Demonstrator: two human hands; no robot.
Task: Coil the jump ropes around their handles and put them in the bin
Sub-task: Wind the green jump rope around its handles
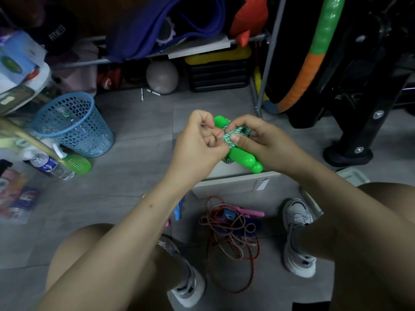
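Right hand (pixel 258 142) grips green handles (pixel 243 158); left hand (pixel 199 144) pinches the rope end (pixel 226 136) (tuck it snugly under the coil).

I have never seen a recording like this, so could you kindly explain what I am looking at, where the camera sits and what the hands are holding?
There is no machine here: one camera worn on a person's head looks forward and down at their own bare arms, knees and shoes. The right hand has its grip around a green jump rope, its green-and-white cord coiled around the two handles. The left hand pinches the cord at the coil. Just below the hands stands a pale bin. On the grey floor between the feet lies a loose red rope with pink and blue handles, uncoiled. A blue mesh basket stands at the left.
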